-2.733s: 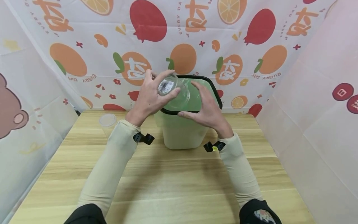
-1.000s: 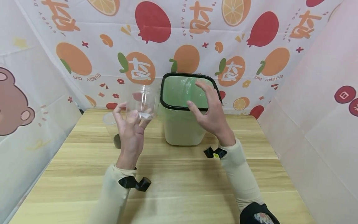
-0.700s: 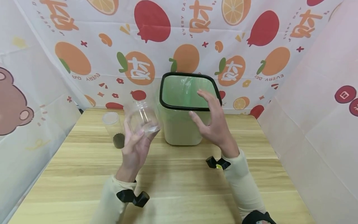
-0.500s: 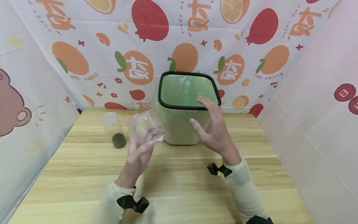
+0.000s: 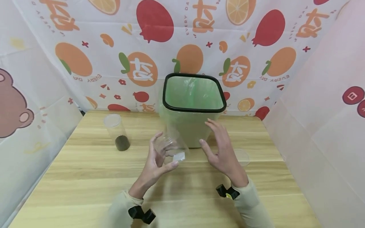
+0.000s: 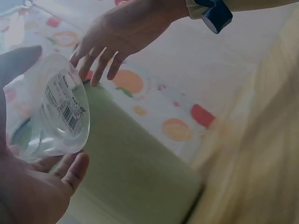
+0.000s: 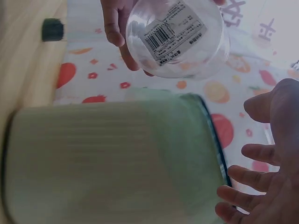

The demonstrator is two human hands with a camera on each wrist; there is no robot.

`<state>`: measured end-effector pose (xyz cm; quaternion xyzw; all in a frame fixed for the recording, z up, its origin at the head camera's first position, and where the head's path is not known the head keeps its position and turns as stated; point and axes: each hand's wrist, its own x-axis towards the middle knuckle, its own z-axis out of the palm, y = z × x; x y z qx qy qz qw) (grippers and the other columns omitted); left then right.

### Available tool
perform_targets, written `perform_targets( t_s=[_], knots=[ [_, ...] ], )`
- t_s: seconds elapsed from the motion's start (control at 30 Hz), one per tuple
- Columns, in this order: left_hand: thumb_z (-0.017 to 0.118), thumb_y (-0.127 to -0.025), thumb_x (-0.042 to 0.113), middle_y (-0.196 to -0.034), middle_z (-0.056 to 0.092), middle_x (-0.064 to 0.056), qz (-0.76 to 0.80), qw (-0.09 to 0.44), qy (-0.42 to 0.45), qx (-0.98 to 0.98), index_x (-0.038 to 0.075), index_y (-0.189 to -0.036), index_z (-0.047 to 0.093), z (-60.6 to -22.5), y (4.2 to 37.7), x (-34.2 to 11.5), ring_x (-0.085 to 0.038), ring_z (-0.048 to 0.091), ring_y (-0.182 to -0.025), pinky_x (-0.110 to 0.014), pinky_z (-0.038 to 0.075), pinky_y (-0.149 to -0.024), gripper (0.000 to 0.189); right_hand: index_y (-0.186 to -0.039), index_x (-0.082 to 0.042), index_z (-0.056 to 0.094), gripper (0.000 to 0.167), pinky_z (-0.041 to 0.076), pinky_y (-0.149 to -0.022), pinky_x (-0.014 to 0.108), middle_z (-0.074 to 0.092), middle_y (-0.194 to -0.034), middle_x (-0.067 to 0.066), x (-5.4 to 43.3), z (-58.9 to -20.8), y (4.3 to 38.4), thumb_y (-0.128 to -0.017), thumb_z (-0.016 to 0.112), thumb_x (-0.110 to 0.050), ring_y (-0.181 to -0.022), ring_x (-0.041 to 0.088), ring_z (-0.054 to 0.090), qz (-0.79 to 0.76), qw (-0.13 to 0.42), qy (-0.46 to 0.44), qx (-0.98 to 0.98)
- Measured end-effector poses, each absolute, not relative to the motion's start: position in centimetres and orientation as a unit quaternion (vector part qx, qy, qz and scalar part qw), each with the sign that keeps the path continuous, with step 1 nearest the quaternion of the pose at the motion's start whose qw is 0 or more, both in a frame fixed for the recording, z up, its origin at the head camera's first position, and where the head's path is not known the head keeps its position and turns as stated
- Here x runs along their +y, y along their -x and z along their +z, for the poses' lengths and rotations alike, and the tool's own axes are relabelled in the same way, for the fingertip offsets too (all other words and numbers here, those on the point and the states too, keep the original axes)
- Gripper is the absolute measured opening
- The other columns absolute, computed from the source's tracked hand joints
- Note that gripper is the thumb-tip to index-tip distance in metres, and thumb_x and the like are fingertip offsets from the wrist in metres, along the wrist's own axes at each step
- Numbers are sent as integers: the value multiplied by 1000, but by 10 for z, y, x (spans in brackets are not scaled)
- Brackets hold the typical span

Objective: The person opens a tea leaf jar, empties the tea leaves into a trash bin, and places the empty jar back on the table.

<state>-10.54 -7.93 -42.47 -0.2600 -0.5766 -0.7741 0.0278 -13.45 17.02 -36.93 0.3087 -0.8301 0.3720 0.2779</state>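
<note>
My left hand [image 5: 151, 169] holds a clear plastic jar [image 5: 171, 147] between thumb and fingers, tilted in front of the bin. A white barcode label [image 6: 67, 102] shows on its base in both wrist views; I see no contents through the walls. To the right, my right hand [image 5: 223, 153] hovers with fingers spread, apart from the jar and holding nothing. Just behind both hands stands the pale green bin [image 5: 186, 129], lined with a green bag [image 5: 191, 91] under a black rim [image 5: 194, 110].
A tall clear container [image 5: 115, 129] with a pale lid and dark contents in its bottom stands left on the wooden table [image 5: 85, 177]. Beside my right wrist lies a clear round disc [image 5: 242, 157], like a lid. A fruit-print cloth [image 5: 111, 72] hangs behind the bin.
The jar in my left hand has gone from over the bin to its left, then down and right in front of it. My right hand has drawn back and down, uncovering the disc.
</note>
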Motion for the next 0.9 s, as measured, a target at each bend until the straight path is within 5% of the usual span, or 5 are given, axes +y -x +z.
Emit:
perform_targets(
  t_s=[0.23,0.33,0.5,0.7,0.9],
  knots=[
    [82,-79,1,-147,49,-6,-756,-21,259,-601,12,-155,7,-447,114,-67,-13,57,-128,-31,49,-102,107,-149,-8,47,58,33,-120,55,46,-156,15,189,-397,129,-96,65,-16,-146,33,41,366,267,-252,-855],
    [87,-76,8,-150,48,-8,-709,-29,232,-665,17,-157,8,-452,117,-60,-20,52,-136,-48,39,-117,113,-149,-9,47,57,33,-120,53,47,-156,13,197,-408,126,-96,65,-17,-146,30,42,364,270,-225,-863],
    [94,-69,24,-151,50,-8,-634,-41,198,-746,25,-158,14,-462,125,-46,-32,49,-139,-69,32,-115,119,-148,-5,48,58,34,-117,59,48,-154,16,209,-424,124,-95,67,-14,-143,37,43,358,280,-200,-868],
    [98,-62,26,-150,49,-3,-606,-59,197,-768,29,-153,24,-474,137,-31,-28,53,-135,-59,44,-110,117,-145,0,49,55,34,-115,59,50,-150,20,220,-441,122,-96,66,-17,-140,39,45,348,269,-173,-881],
    [97,-65,38,-155,45,-7,-562,-59,220,-795,24,-155,24,-478,145,-17,-28,49,-140,-56,43,-113,117,-146,0,48,53,32,-113,64,46,-153,24,230,-458,117,-98,64,-17,-142,43,41,338,247,-139,-898]
  ],
)
